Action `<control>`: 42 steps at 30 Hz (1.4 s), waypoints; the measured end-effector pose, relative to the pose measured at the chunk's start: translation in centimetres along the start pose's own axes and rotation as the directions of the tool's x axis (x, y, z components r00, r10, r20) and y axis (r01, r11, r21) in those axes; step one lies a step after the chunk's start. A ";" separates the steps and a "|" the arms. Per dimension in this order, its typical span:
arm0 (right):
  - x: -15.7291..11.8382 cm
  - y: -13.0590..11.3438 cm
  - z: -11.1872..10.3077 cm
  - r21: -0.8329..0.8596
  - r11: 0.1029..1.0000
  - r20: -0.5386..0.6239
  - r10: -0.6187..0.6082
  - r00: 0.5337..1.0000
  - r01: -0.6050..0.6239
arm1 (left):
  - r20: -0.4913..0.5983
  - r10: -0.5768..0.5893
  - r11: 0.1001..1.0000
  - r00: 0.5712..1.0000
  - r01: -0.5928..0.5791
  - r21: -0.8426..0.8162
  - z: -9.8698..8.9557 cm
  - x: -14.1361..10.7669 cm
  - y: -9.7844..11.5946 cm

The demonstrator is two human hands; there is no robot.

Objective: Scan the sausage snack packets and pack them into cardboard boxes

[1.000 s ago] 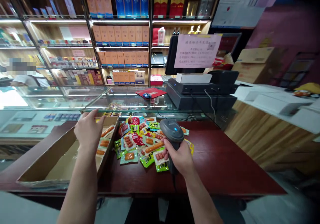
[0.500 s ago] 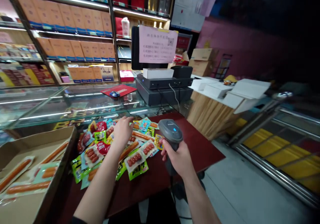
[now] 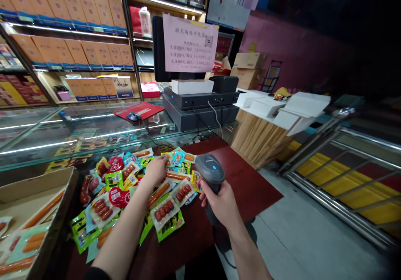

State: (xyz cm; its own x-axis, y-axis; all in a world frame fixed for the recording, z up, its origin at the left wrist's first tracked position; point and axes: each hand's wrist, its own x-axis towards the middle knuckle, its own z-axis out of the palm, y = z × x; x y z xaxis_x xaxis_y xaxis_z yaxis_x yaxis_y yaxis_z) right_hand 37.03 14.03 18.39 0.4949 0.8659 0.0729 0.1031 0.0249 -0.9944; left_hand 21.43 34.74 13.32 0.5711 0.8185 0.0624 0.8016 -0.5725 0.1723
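Note:
My right hand is wrapped round the handle of a grey barcode scanner with a lit blue light on top, held above the dark red table. On the pile, my left hand has its fingers closed at the edge of a small yellow sausage packet; the thumb is partly hidden. Around it lie many wrapped snacks: a clear pack of short red sausages, a green packet, a long single sausage and a red round packet.
At left stands an open cardboard box holding long wrapped sausages. Behind the table runs a glass counter with a mouse on a red mat. A monitor bears a pink paper sign. Metal railings stand at right.
My left hand has come down onto the packets and its fingers have closed at one. The scanner stays in my right hand. The whole view has shifted slightly.

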 end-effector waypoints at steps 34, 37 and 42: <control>-3.4 -0.8 3.7 -0.148 0.983 0.088 -0.094 0.992 0.106 | -0.052 -0.063 0.284 0.997 -0.031 -0.958 -7.1 -2.1 -1.0; -3.5 -0.8 4.0 -0.177 0.976 0.086 -0.116 0.989 0.130 | -0.046 -0.060 0.285 0.997 -0.027 -0.958 -7.1 -2.1 -1.2; -3.3 -0.5 4.1 -0.221 0.967 0.090 -0.109 0.990 0.127 | -0.024 -0.021 0.273 1.000 -0.017 -0.962 -7.5 -2.3 -1.4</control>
State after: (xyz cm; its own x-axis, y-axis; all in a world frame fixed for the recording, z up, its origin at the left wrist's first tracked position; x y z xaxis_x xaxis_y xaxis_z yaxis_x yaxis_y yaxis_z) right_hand 31.84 13.17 18.29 0.4014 0.8992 0.1740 0.3529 0.0235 -0.9354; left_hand 17.68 33.97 20.28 0.5498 0.8312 0.0819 0.0389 -0.1235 0.9916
